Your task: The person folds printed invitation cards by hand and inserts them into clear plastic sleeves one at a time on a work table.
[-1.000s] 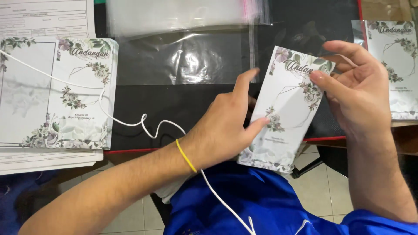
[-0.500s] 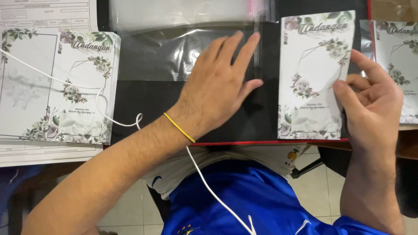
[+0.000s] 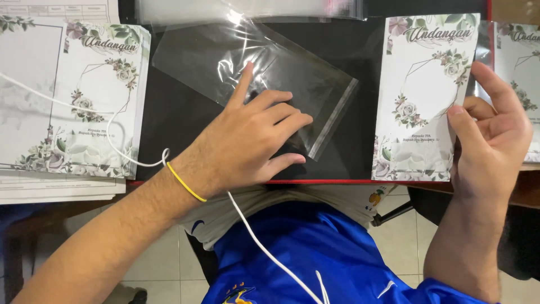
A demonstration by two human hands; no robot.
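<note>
My left hand lies palm down on a clear plastic sleeve that rests slanted on the black table top; the index finger points up along the sleeve. A yellow band circles that wrist. My right hand holds a white floral-printed card by its right edge, thumb on its face. The card lies flat on the black surface to the right of the sleeve.
A stack of matching floral cards sits at the left on white papers. More cards in plastic lie at the far right. A pile of clear sleeves runs along the top. A white cable crosses my blue shirt.
My left hand has dragged one clear sleeve down toward me, turning it slantwise. My right hand has set the card down flat on the right and keeps hold of its edge.
</note>
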